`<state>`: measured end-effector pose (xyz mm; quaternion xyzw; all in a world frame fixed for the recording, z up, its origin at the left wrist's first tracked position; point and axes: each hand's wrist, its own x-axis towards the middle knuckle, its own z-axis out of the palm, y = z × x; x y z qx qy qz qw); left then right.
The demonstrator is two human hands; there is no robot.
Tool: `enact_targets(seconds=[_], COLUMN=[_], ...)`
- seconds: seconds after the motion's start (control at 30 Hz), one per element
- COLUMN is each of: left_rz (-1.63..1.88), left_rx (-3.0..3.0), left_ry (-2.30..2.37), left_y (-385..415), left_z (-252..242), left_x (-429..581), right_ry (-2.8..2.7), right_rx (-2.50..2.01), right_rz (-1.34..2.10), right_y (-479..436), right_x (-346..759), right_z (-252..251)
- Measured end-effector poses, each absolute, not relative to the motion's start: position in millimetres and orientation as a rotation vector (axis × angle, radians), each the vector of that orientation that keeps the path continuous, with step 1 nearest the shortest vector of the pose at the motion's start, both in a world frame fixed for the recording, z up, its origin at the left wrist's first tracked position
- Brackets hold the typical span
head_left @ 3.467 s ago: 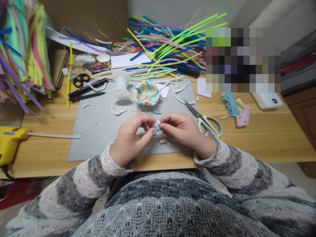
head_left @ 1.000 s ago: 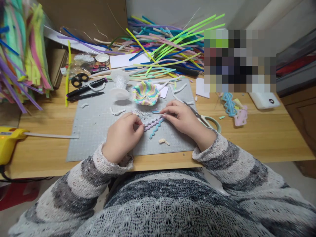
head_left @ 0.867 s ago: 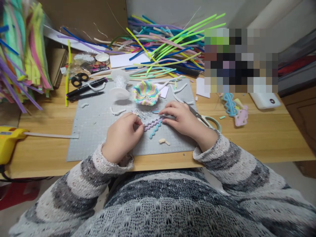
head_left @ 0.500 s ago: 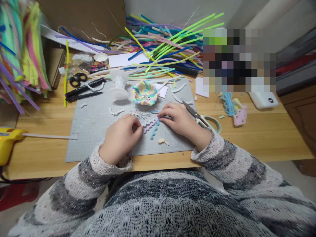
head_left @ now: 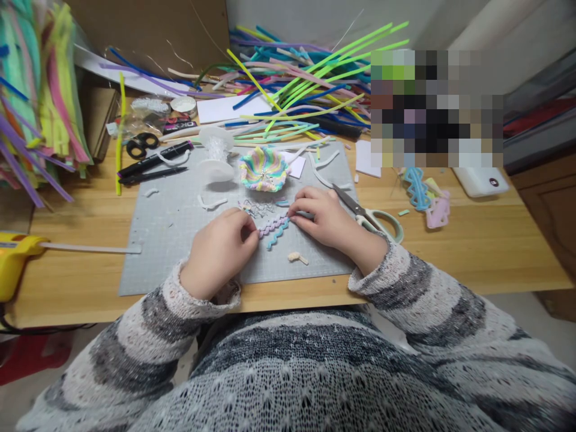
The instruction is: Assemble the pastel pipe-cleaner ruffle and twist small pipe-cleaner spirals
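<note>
Between my hands, over the grey cutting mat [head_left: 180, 258], runs a wavy lilac pipe cleaner [head_left: 271, 227] with a wavy light-blue pipe cleaner [head_left: 276, 236] slanting below it. My left hand [head_left: 225, 249] pinches the lilac one's left end. At the right end, where the two wavy strips meet, the thumb and fingers of my right hand [head_left: 318, 215] are closed on them. Just beyond lies a small tangle of thin wires [head_left: 258, 208]. A pastel ruffled bowl-shaped piece [head_left: 264, 170] sits further back. A small cream curled piece [head_left: 297, 258] rests nearer to me.
Scissors [head_left: 366, 215] lie beside my right wrist. A clear spool [head_left: 216, 153], black markers [head_left: 155, 162] and many loose pipe cleaners [head_left: 315, 78] are at the back. A yellow glue gun [head_left: 18, 258] stands far left; a white power bank-like device [head_left: 481, 180] is far right.
The light-blue strip's free end has swung left and up, closer to the lilac strip. Both hands have stayed almost in place.
</note>
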<state>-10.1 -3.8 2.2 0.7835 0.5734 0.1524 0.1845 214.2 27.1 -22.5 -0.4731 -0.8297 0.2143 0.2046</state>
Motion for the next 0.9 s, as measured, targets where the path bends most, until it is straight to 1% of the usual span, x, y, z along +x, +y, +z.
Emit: enact_targets(seconds=[0.33,0.5,0.63,0.9], left_rz=[0.418,0.245,0.18,0.202], left_rx=[2.211,2.186,2.174,2.171], left_ry=[1.602,1.611,1.522,1.362], left_y=[-4,-3,-1,0], left_z=[1,8,13,8], left_x=[-11,-11,-14,-18], right_ry=[-2.264,-2.282,-2.267,-2.263], right_rx=[-1.337,-1.333,-1.344,-1.376], right_rz=[0.655,0.635,0.639,0.603], right_y=[27,27,28,26], right_x=[214,215,215,215], right_z=[-23,-24,-24,-23])
